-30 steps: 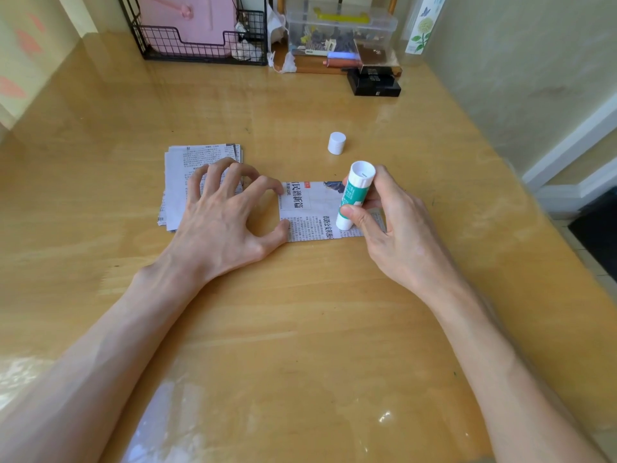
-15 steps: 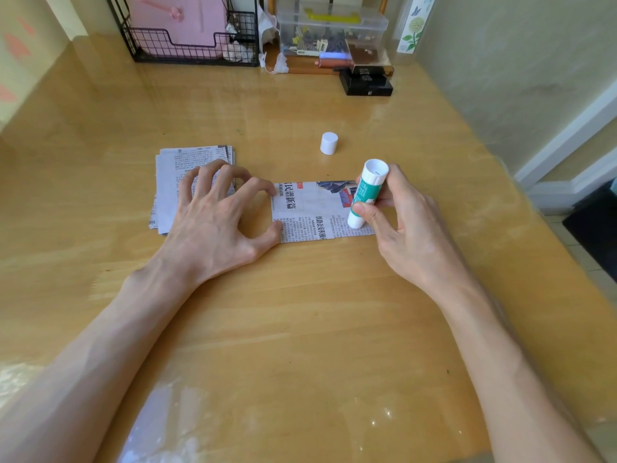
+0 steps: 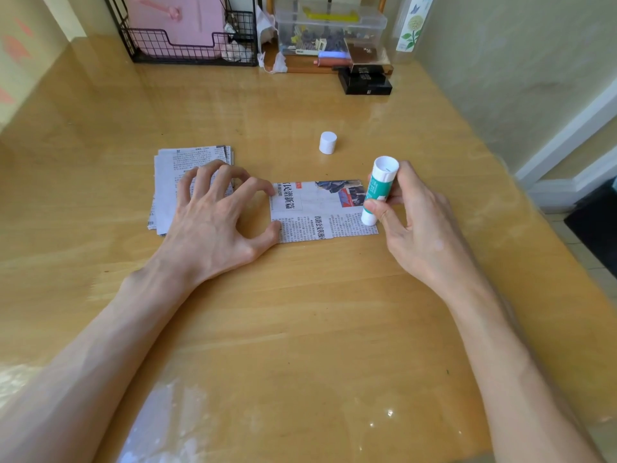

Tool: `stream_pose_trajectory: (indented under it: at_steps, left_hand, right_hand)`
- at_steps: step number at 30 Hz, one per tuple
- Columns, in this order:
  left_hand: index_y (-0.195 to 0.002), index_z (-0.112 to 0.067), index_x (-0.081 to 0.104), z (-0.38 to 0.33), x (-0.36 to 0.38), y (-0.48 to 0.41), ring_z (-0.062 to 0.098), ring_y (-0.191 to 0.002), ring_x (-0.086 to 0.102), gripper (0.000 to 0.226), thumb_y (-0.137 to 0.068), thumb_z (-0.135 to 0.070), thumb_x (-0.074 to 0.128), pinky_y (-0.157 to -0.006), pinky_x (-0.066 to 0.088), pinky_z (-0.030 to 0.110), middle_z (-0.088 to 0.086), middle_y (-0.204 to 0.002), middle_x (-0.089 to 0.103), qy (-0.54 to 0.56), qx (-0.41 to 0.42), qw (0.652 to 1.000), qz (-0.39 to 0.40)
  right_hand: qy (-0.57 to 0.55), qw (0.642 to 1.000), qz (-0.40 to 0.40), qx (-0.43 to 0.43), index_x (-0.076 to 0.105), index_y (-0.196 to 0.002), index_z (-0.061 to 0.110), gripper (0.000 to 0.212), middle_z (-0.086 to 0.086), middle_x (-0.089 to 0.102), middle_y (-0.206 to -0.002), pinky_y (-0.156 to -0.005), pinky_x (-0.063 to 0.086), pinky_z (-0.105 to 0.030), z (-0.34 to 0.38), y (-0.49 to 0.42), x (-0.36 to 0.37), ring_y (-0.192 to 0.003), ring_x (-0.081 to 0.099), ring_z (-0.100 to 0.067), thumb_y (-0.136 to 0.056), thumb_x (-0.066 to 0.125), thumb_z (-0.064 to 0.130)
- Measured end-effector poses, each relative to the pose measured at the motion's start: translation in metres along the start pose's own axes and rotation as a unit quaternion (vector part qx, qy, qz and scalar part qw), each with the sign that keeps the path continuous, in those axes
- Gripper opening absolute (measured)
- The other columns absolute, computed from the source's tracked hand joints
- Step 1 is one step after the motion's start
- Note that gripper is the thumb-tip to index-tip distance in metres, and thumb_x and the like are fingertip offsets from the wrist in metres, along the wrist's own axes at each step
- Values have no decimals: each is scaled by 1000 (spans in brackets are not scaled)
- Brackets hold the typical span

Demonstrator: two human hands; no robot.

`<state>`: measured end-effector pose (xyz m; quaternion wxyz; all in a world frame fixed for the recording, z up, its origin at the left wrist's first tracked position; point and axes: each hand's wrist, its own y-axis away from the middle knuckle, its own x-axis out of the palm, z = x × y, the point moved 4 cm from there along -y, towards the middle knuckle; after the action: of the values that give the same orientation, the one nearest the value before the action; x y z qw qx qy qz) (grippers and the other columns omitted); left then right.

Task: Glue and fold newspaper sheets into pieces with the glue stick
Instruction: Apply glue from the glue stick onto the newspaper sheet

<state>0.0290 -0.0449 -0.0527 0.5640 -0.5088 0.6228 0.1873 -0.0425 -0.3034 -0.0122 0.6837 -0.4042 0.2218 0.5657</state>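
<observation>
A small newspaper piece (image 3: 320,212) lies flat on the wooden table (image 3: 300,329). My right hand (image 3: 417,228) grips a green and white glue stick (image 3: 379,192), its lower end pressed on the piece's right edge. My left hand (image 3: 213,215) holds down the piece's left edge with index fingertip and thumb, fingers arched. A stack of newspaper pieces (image 3: 173,182) lies partly under that hand. The white glue cap (image 3: 328,142) stands on the table behind the piece.
At the table's far edge stand a black wire rack (image 3: 187,35) with pink items, a clear plastic box (image 3: 329,28) of small things and black boxes (image 3: 365,81). A wall runs along the right side.
The glue stick has slid right across the newspaper piece to its right edge. My left hand has kept its hold on the left edge.
</observation>
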Motion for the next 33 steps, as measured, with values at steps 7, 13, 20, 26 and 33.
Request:
stream_pose_trajectory:
  at_steps: [7, 13, 20, 26, 33]
  left_hand:
    - [-127, -42, 60, 1, 0, 0, 29, -140, 38, 50, -84, -66, 53, -121, 23, 53, -5, -130, 52, 2, 2, 1000, -2]
    - [-126, -40, 60, 0, 0, 0, 29, -140, 39, 50, -84, -66, 53, -120, 23, 54, -5, -130, 52, 2, 2, 1000, -2]
    - [-126, -40, 61, -1, -1, 0, 30, -140, 39, 53, -82, -67, 51, -120, 23, 52, -4, -129, 53, 1, -2, 1000, -4]
    - [-126, -39, 61, 0, 0, 0, 30, -140, 38, 54, -82, -68, 50, -120, 23, 52, -4, -129, 53, -4, -5, 1000, -2]
    - [-127, -39, 61, 0, 1, -1, 30, -141, 38, 55, -84, -71, 48, -120, 24, 53, -4, -129, 53, -9, -3, 1000, -2]
  right_hand:
    - [16, 1000, -21, 8, 51, -112, 8, 17, -7, 69, -102, -72, 46, -38, -6, 0, -10, -95, 65, -29, -104, 62, 17]
    - [-101, 988, -114, 12, 58, -118, 5, 22, 8, 72, -101, -90, 57, -37, 7, 0, -21, -95, 71, -12, -102, 67, 17]
    - [-205, 978, -30, -5, 62, -117, 3, 23, 8, 75, -105, -92, 59, -34, 49, -2, 30, -97, 74, -9, -101, 71, 16]
    - [-182, 983, 4, -13, 62, -115, 4, 22, 6, 76, -102, -91, 56, -33, 58, -5, 46, -96, 72, -4, -101, 71, 18]
    - [-164, 985, 31, -29, 59, -107, 5, 19, 3, 76, -95, -86, 55, -34, 61, -4, 53, -93, 72, -11, -101, 70, 19]
